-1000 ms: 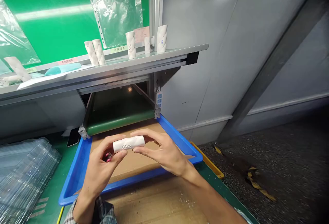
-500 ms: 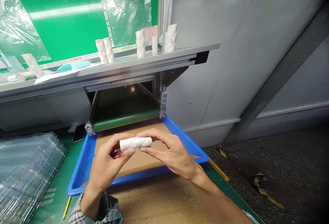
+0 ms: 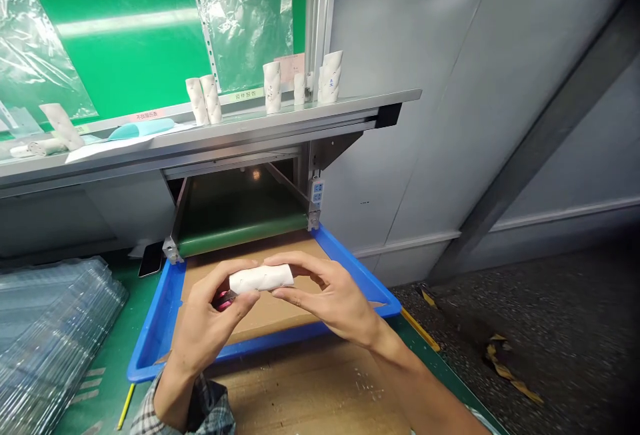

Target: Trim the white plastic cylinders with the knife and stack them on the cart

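Observation:
A short white cylinder (image 3: 262, 278) with a twisted, ridged surface lies level between my two hands, above the cardboard in the tray. My left hand (image 3: 213, 308) pinches its left end between thumb and fingers. Tucked inside that same palm is a small pink and dark item (image 3: 223, 300), mostly hidden by the fingers, so its kind is unclear. My right hand (image 3: 327, 292) holds the cylinder near its right end, thumb below and fingertips on top.
A blue tray (image 3: 345, 258) lined with cardboard sits under a green conveyor belt (image 3: 240, 218). Similar white cylinders (image 3: 273, 87) stand on the metal shelf (image 3: 350, 103). Stacked clear plastic trays (image 3: 60, 335), a phone (image 3: 151, 260) and a yellow stick (image 3: 126, 407) lie at left.
The white cylinder has been turned about its long axis: dark marks on its side have gone from view, and a plainer side faces me. Both hands keep their hold.

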`<state>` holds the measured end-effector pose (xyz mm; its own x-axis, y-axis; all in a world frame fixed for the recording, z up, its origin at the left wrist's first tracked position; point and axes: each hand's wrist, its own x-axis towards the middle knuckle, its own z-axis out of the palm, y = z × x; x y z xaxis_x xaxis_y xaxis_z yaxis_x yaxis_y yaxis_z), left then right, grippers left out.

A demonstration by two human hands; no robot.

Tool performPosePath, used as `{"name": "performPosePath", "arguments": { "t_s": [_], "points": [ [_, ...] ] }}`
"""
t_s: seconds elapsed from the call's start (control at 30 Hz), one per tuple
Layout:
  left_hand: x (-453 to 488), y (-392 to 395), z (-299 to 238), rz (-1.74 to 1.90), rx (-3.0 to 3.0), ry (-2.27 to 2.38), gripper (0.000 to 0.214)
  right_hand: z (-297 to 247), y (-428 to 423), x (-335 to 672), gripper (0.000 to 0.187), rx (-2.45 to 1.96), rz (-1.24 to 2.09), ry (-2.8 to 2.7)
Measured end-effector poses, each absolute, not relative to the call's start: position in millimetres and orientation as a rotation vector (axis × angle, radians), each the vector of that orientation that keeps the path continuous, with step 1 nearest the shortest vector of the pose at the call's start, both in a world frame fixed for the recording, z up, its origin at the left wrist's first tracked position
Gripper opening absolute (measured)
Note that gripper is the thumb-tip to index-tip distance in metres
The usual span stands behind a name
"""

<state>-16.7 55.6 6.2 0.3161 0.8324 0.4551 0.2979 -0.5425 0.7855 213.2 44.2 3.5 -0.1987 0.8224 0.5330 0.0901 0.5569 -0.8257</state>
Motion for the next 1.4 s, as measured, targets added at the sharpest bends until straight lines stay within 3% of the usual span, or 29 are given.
{"name": "performPosePath", "arguments": {
  "t_s": [0.23, 0.37, 0.53, 0.7, 1.03, 1.2, 1.4],
  "points": [
    [-17.9, 58.0, 4.2, 1.205, 2.073, 0.96, 0.035, 2.9, 42.7, 213.1, 0.036, -0.766, 0.812, -1.644],
    [-19.3, 59.1, 2.8, 1.214, 2.068, 0.949, 0.029, 1.3, 44.0, 212.9, 0.046, -0.732, 0.844, -1.635],
    [-20.2, 58.6, 2.6, 1.204, 2.054, 0.982, 0.031, 2.8, 44.1, 213.6, 0.031, -0.767, 0.834, -1.66],
    [-21.1, 58.8, 3.0, 1.257, 2.114, 0.917, 0.028, 3.7, 42.9, 213.5, 0.038, -0.753, 0.905, -1.648],
    [-22.9, 59.2, 4.7, 1.198, 2.092, 0.931, 0.03, -0.3, 41.8, 213.0, 0.032, -0.762, 0.769, -1.691],
    [-24.6, 59.3, 5.0, 1.232, 2.13, 0.954, 0.026, -2.5, 41.8, 212.9, 0.033, -0.755, 0.571, -1.771],
    [-13.0, 55.5, -4.6, 1.263, 2.295, 1.08, 0.023, -5.0, 49.9, 205.7, 0.031, -0.73, -0.24, -1.985]
  ]
}}
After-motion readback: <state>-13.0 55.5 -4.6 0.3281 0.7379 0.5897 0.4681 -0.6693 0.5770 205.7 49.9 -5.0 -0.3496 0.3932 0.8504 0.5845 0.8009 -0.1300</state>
